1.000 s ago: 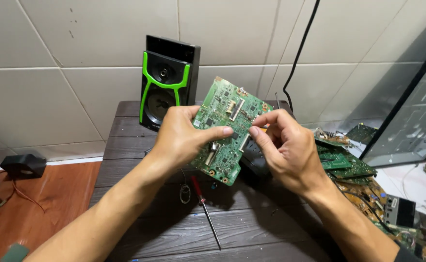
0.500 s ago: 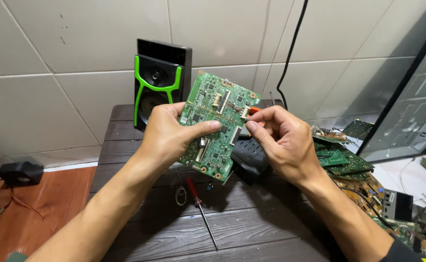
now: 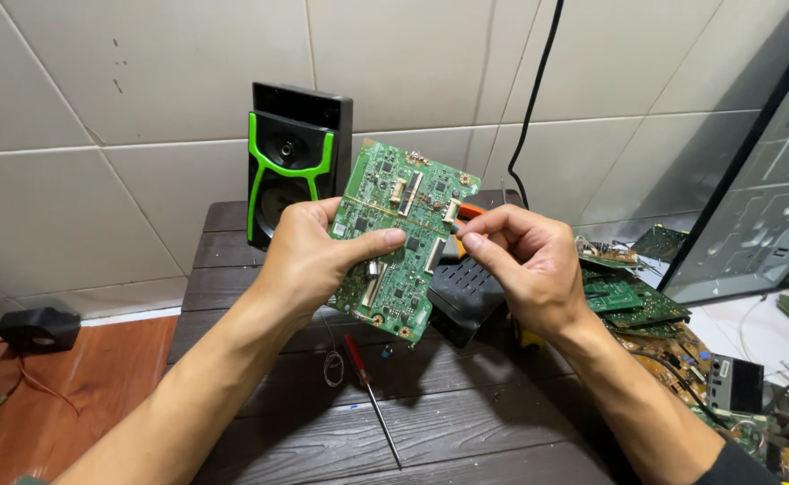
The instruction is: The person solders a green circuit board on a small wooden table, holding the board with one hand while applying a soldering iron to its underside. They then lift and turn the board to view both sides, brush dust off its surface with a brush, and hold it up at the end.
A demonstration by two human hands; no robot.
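My left hand grips a green circuit board by its left edge, thumb pressed across the face, holding it upright above a dark wooden table. Against the board's right edge my right hand pinches thumb and forefinger together; what is between them is too small to make out. A black device lies on the table just behind and below the board. Below the board lies a red-handled screwdriver.
A black and green speaker stands at the back of the table against the tiled wall. A pile of green circuit boards lies to the right, beside a dark leaning panel. A black cable hangs down the wall.
Both hands have lifted the board slightly and brought it more upright. My right hand's fingers stay at the board's right edge.
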